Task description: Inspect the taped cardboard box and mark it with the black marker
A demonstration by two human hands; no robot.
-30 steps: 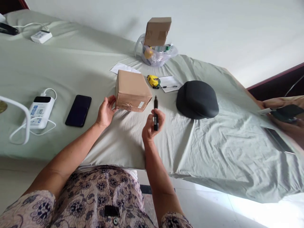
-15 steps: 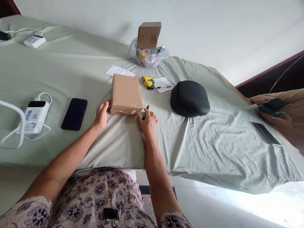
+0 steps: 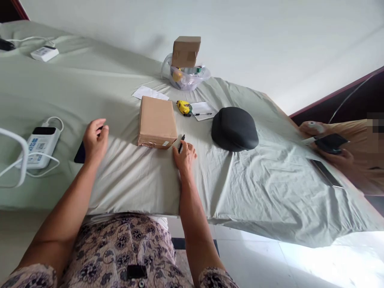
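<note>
A brown cardboard box (image 3: 156, 121) lies flat on the grey-green sheet (image 3: 126, 180) in front of me. My right hand (image 3: 183, 155) rests on the sheet just right of the box's near corner, fingers closed around a black marker (image 3: 181, 143) that points away from me. My left hand (image 3: 95, 138) hovers over the black phone (image 3: 79, 153) to the left of the box, fingers loosely curled and holding nothing.
A white power bank (image 3: 41, 141) with cable lies far left. Behind the box are a yellow tape measure (image 3: 183, 107), papers with a pen (image 3: 204, 111), and a clear bowl (image 3: 186, 77) bearing a small box (image 3: 186, 51). A black case (image 3: 234, 129) sits right. Another person's hand (image 3: 329, 147) holds a dark device.
My left hand let go of the box and moved left over the phone. My right hand came down with the marker beside the box, which now lies flat.
</note>
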